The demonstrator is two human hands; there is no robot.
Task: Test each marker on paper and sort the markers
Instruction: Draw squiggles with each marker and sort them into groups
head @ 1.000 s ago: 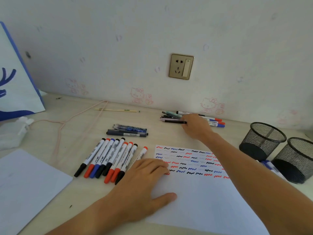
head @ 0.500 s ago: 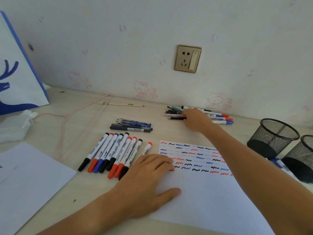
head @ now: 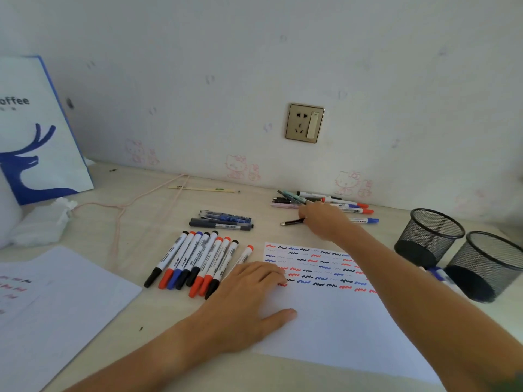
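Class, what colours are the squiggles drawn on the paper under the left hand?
Red, blue and black squiggles, seen in the head view.

The paper bag (head: pixel 42 142) at the far left carries the partly cut-off lettering "offee" in dark blue, above a blue deer figure. A smaller line of print below that lettering is too small to read. The printed labels on the marker barrels (head: pixel 198 258) are blurred and cannot be read.
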